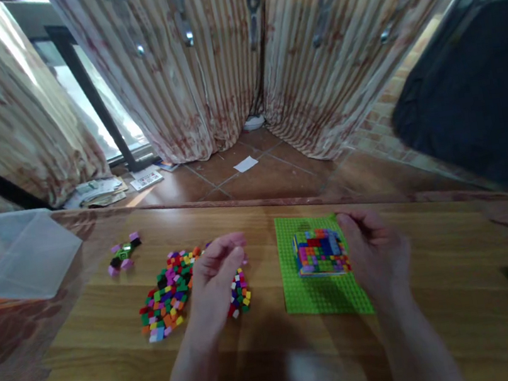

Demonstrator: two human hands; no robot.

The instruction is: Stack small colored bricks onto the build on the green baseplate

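Observation:
A green baseplate (320,295) lies on the wooden table (441,290). On it stands a multicoloured brick block (320,252). My right hand (378,254) is at the block's right side, fingers curled, touching or nearly touching its upper right corner. My left hand (217,279) hovers over a pile of small loose coloured bricks (167,296), fingers curled with thumb and forefinger close together; whether they pinch a brick is hidden.
A small cluster of purple, black and green bricks (123,254) sits at the table's far left. A clear plastic bag (10,255) lies at the left edge. Beyond the table are tiled floor, papers (96,192) and curtains. A dark shape (482,92) fills the right.

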